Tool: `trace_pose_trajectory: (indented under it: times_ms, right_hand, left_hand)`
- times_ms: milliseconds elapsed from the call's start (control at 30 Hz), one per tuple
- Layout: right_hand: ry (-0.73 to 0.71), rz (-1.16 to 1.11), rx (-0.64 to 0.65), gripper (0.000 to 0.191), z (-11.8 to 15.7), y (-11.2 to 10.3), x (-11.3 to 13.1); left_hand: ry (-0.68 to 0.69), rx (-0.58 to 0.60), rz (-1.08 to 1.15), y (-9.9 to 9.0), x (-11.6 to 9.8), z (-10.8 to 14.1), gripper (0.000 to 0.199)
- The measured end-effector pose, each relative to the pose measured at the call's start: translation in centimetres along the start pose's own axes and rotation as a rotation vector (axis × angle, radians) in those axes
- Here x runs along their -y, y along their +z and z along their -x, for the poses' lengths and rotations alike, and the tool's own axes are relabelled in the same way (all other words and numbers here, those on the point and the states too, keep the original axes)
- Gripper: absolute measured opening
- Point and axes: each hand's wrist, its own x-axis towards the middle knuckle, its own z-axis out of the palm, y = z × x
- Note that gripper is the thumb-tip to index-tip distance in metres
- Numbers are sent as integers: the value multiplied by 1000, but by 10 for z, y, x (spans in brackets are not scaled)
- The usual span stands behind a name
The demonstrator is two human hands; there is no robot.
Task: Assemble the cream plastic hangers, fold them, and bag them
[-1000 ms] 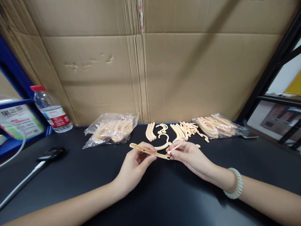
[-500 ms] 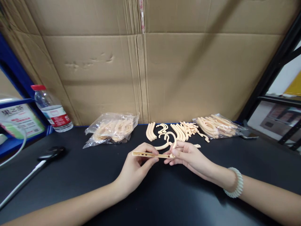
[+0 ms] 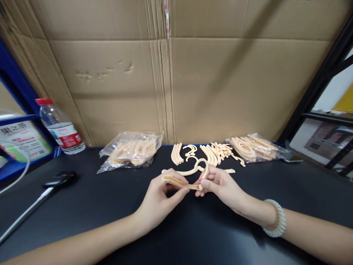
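Note:
My left hand (image 3: 162, 195) pinches a beige hanger arm (image 3: 176, 181), its hollow side facing me. A curved beige hanger hook (image 3: 206, 165) stands up from my right hand (image 3: 220, 186), whose thumb and fingers are closed on it. The hook's lower end meets the right end of the arm; whether the two are locked together I cannot tell. Just behind my hands lies an assembled hanger (image 3: 187, 172) on the black table, partly hidden by my fingers and the hook.
Behind the hands lie loose hanger arms (image 3: 177, 154), loose hooks (image 3: 190, 150) and a pile of small beige parts (image 3: 222, 150). Clear bags of parts stand left (image 3: 132, 151) and right (image 3: 253, 148). A water bottle (image 3: 62, 129) and a black device with a white cable (image 3: 59, 179) are at left.
The hanger arm has rolled and tilted in my left hand, so more of its hollow side shows. The hook has shifted slightly right and down with my right hand.

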Motion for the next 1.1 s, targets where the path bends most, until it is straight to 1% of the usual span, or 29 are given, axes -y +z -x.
trace_pose_trajectory:
  times_ms: [133,200,267,367,433,500,567,633,667,733,767,833,933,1100]
  right_hand:
    - [-22,14,4,38,1,1,-2]
    - [-13,13,8,36,1,1,-1]
    - [-38,31,4,32,0,-1,0]
    - [-122,102,-36,27,0,-2,4]
    - [-138,164,-41,24,0,-3,6]
    - [-134,224,-17,22,-1,-6,9]
    - [-154,284,-10,21,-4,-13,11]
    - [-216,389,-58,23,-9,-26,13]
    - [-268,479,-94,24,-13,-34,14]
    - [-406,735,-145,22,-21,-53,14]
    - [-477,874,-143,20,-26,-62,15]
    - [-557,1081,-92,18,-34,-78,15]
    - [-562,1235,-6,19,-43,-89,14]
    - [-539,1333,79,18,-51,-87,5]
  left_hand:
    - [-46,-15,64,1,0,0,9]
    - [-85,-25,117,0,1,-1,9]
    - [-136,-50,182,-1,2,-3,12]
    - [-224,-84,260,-2,2,-7,19]
    - [-291,-82,323,-2,2,-9,23]
    - [-349,-75,392,-2,2,-10,28]
    - [-381,-79,437,-2,2,-11,30]
    - [-387,-85,466,-3,2,-11,32]
    - [-387,-85,475,-3,3,-11,32]
    - [-383,-80,485,-4,4,-11,33]
    - [-382,-76,486,-4,4,-11,33]
    - [-382,-68,492,-5,5,-10,33]
    - [-385,-69,504,-5,4,-11,33]
    - [-388,-75,508,-4,3,-12,32]
